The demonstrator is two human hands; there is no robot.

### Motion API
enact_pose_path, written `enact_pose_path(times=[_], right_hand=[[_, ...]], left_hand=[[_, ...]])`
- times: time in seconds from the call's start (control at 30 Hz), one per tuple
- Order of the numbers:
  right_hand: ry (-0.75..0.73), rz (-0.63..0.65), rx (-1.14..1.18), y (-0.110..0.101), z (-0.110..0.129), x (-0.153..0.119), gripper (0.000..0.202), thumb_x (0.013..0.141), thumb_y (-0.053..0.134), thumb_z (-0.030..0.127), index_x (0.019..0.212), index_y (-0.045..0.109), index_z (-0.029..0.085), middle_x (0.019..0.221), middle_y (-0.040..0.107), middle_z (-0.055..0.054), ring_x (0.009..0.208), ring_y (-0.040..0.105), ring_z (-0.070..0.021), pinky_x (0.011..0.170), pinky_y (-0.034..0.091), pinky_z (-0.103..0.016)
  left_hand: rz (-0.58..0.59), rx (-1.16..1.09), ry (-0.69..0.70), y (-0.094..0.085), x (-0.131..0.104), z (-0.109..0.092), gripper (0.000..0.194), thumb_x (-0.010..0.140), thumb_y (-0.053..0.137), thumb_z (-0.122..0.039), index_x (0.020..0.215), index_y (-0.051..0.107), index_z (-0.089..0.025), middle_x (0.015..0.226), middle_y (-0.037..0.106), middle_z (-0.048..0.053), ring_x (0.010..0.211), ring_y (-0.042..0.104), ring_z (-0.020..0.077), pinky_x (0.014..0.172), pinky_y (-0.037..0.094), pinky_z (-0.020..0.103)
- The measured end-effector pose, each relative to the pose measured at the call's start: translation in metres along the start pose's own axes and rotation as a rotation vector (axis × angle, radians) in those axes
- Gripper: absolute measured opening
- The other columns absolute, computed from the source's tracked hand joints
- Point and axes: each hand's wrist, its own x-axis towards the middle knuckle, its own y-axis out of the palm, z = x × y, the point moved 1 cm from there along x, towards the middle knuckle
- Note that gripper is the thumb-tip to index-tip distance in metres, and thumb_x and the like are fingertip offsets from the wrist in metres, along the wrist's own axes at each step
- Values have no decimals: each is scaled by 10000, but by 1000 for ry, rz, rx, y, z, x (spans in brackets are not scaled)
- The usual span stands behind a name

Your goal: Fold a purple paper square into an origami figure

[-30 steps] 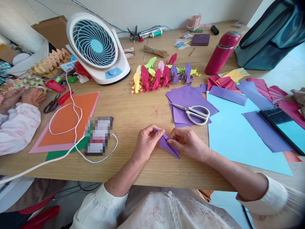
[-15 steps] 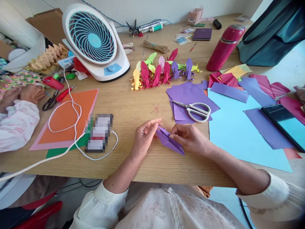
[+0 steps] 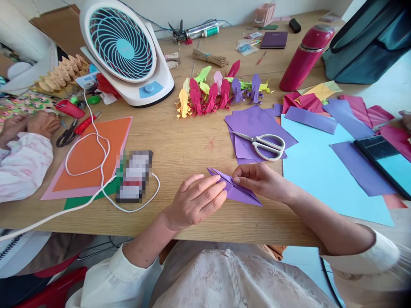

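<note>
The folded purple origami piece [image 3: 236,190] lies low over the near edge of the table [image 3: 180,145], its long axis running from upper left down to lower right. The right hand [image 3: 261,182] pinches its middle from the right side in a closed grip. The left hand [image 3: 195,205] lies flat and unclenched just left of it, fingertips [image 3: 220,194] touching its left end, so both hands are equally near.
</note>
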Motion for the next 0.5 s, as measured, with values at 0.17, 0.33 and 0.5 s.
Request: enact_pose_path(times=[0.17, 0.33, 0.5], right_hand=[[-13, 26, -138, 5, 1, -5, 332, 924, 594, 486, 839, 616, 166, 660, 504, 41, 572, 399, -87, 505, 304, -237], [-140, -94, -456, 8, -2, -4, 170, 941, 591, 292, 855, 666, 167, 651, 557, 36, 578, 457, -91, 561, 335, -247], [-361, -160, -857, 11, -7, 3, 118, 934, 598, 170, 829, 650, 155, 833, 629, -37, 769, 552, -155, 748, 357, -323]], left_hand=[[-38, -18, 95, 8, 4, -1, 115, 958, 584, -137, 908, 665, -201, 962, 775, -16, 967, 708, 136, 983, 516, 329], [40, -95, 89, 22, -1, -6, 63, 937, 612, -130, 925, 666, -161, 1035, 765, 36, 1065, 703, 178, 1008, 560, 360], [184, -236, -7, 32, -11, -9, 144, 970, 537, -94, 1017, 666, -139, 1063, 754, 79, 1040, 707, 177, 1020, 579, 386]])
